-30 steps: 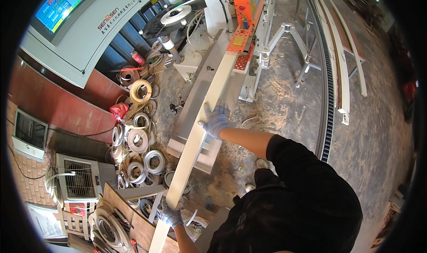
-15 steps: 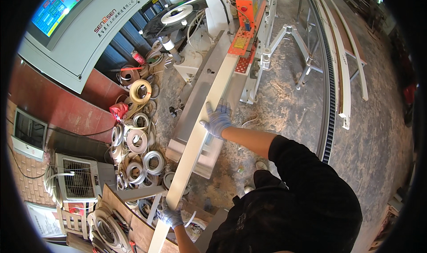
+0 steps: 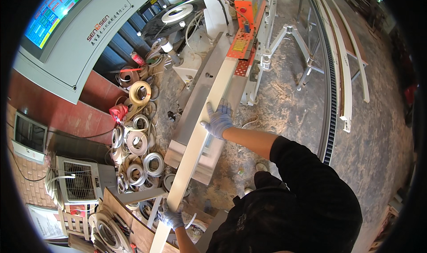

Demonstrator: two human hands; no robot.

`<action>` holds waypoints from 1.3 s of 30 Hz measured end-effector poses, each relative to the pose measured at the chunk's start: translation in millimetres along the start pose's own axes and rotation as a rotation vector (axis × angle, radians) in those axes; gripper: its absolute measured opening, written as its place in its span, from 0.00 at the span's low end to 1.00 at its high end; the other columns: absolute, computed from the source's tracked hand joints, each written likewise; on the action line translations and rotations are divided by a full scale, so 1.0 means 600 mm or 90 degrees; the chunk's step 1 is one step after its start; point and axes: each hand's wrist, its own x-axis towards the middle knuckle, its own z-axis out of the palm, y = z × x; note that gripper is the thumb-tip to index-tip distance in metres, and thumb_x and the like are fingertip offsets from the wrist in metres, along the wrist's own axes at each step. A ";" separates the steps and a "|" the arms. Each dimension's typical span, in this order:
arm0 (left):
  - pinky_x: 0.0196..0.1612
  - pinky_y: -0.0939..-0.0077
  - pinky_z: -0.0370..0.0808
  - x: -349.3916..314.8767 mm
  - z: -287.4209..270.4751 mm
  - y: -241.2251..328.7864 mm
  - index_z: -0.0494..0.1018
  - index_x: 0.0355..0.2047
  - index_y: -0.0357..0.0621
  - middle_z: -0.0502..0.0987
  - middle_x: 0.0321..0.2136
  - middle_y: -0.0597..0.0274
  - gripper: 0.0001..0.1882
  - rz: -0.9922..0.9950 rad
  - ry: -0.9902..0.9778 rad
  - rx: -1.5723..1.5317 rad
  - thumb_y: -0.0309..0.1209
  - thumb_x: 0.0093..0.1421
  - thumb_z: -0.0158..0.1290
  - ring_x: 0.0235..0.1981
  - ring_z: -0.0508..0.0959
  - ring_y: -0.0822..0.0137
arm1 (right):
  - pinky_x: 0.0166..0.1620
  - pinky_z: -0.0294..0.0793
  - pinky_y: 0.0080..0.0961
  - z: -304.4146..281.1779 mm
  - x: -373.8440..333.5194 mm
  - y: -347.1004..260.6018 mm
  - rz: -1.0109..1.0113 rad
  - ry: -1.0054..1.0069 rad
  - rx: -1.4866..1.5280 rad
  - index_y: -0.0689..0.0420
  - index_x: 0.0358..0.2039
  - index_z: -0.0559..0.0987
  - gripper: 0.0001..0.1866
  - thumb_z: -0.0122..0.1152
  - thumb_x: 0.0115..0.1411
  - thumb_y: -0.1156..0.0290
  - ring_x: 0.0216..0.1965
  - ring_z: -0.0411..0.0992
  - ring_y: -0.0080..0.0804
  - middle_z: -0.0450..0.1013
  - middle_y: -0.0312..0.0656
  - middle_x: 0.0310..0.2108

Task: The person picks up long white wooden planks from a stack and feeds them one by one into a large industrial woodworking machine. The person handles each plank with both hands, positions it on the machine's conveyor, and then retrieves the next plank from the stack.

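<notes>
A long, narrow, pale board [image 3: 189, 157] runs diagonally from the lower edge up to the orange part of a machine [image 3: 240, 46], its far end at or under that part. My right hand [image 3: 219, 120], in a grey-blue glove, lies against the board's right edge about midway, fingers stretched and spread, with one digit over the top face. Nearer to me, my left hand [image 3: 171, 216], gloved alike, is closed round the board from its right side, with fingertips showing at the left edge. A grey metal machine bed [image 3: 187, 124] lies beneath and beside the board.
Many edging rolls [image 3: 137, 142] lie on the floor at left. Behind them stands a grey machine cabinet [image 3: 66, 62] with a lit screen [image 3: 53, 15]. A roller track [image 3: 331, 75] and long strips [image 3: 344, 88] run along the right. A wooden panel [image 3: 133, 222] is at lower left.
The view has shifted very slightly. Both hands keep nearly the same places on the board, and its far end still meets the orange part.
</notes>
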 end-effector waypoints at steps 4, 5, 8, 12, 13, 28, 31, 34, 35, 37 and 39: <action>0.48 0.54 0.69 0.001 0.007 -0.003 0.75 0.50 0.57 0.75 0.42 0.52 0.48 -0.012 -0.003 0.020 0.62 0.25 0.64 0.42 0.73 0.48 | 0.65 0.33 0.60 -0.001 0.003 0.003 -0.002 -0.007 -0.015 0.56 0.67 0.50 0.45 0.44 0.59 0.39 0.66 0.38 0.71 0.42 0.75 0.63; 0.48 0.54 0.69 0.001 0.008 -0.002 0.75 0.50 0.57 0.75 0.42 0.52 0.48 0.013 0.017 -0.010 0.62 0.26 0.64 0.42 0.73 0.48 | 0.65 0.33 0.60 -0.002 0.004 0.004 -0.004 -0.007 -0.016 0.56 0.67 0.50 0.45 0.44 0.59 0.39 0.66 0.38 0.71 0.42 0.75 0.63; 0.48 0.54 0.69 0.001 0.006 0.005 0.75 0.50 0.56 0.75 0.42 0.52 0.48 0.024 0.027 -0.002 0.63 0.26 0.64 0.42 0.73 0.49 | 0.65 0.33 0.60 -0.002 0.006 0.006 -0.004 -0.003 -0.021 0.55 0.67 0.50 0.45 0.44 0.59 0.39 0.66 0.38 0.71 0.42 0.75 0.63; 0.48 0.56 0.71 0.001 -0.003 0.018 0.75 0.49 0.55 0.75 0.41 0.52 0.43 0.018 0.015 0.020 0.57 0.28 0.65 0.44 0.73 0.49 | 0.65 0.33 0.60 -0.003 0.010 0.010 -0.003 -0.003 -0.015 0.56 0.67 0.50 0.45 0.44 0.59 0.39 0.66 0.38 0.71 0.42 0.75 0.63; 0.49 0.56 0.71 0.001 -0.004 0.022 0.75 0.48 0.55 0.76 0.41 0.53 0.41 0.004 0.004 0.043 0.53 0.30 0.66 0.45 0.74 0.49 | 0.65 0.33 0.60 -0.004 0.012 0.011 -0.002 -0.007 -0.017 0.56 0.67 0.50 0.45 0.44 0.59 0.39 0.66 0.38 0.71 0.42 0.75 0.63; 0.47 0.57 0.72 0.008 0.009 0.039 0.76 0.48 0.53 0.76 0.42 0.54 0.42 0.002 0.022 0.031 0.52 0.28 0.68 0.45 0.74 0.50 | 0.65 0.32 0.59 -0.012 0.033 0.027 0.000 -0.021 -0.026 0.56 0.68 0.48 0.45 0.44 0.59 0.39 0.66 0.36 0.72 0.40 0.76 0.63; 0.47 0.57 0.72 0.011 0.015 0.038 0.76 0.48 0.52 0.76 0.41 0.54 0.42 -0.004 0.014 0.015 0.52 0.27 0.68 0.44 0.74 0.50 | 0.66 0.32 0.59 -0.009 0.038 0.030 0.001 -0.008 -0.022 0.56 0.68 0.48 0.45 0.44 0.59 0.39 0.66 0.37 0.72 0.40 0.76 0.63; 0.48 0.54 0.69 0.015 0.023 0.039 0.76 0.48 0.55 0.74 0.38 0.51 0.48 -0.020 -0.003 0.009 0.66 0.25 0.63 0.41 0.72 0.48 | 0.65 0.32 0.59 -0.007 0.044 0.036 0.004 -0.005 -0.008 0.56 0.68 0.48 0.46 0.45 0.59 0.39 0.66 0.38 0.72 0.40 0.76 0.63; 0.48 0.55 0.69 0.017 0.025 0.041 0.76 0.49 0.57 0.74 0.38 0.50 0.48 0.016 0.021 0.005 0.65 0.25 0.64 0.42 0.72 0.48 | 0.65 0.32 0.59 -0.008 0.048 0.039 0.003 0.014 -0.004 0.56 0.68 0.48 0.46 0.45 0.59 0.39 0.66 0.38 0.72 0.40 0.76 0.63; 0.50 0.55 0.69 0.021 0.027 0.054 0.74 0.50 0.60 0.73 0.40 0.50 0.47 -0.012 -0.003 0.062 0.62 0.25 0.66 0.44 0.72 0.47 | 0.66 0.32 0.59 -0.011 0.057 0.048 0.008 0.001 0.001 0.56 0.68 0.48 0.46 0.45 0.59 0.38 0.65 0.39 0.72 0.40 0.75 0.63; 0.51 0.55 0.68 0.028 0.027 0.075 0.73 0.51 0.65 0.72 0.43 0.48 0.46 -0.035 -0.047 0.071 0.58 0.25 0.67 0.46 0.71 0.47 | 0.65 0.33 0.59 -0.015 0.070 0.060 0.010 0.010 0.008 0.56 0.68 0.49 0.46 0.47 0.58 0.39 0.66 0.37 0.72 0.40 0.75 0.63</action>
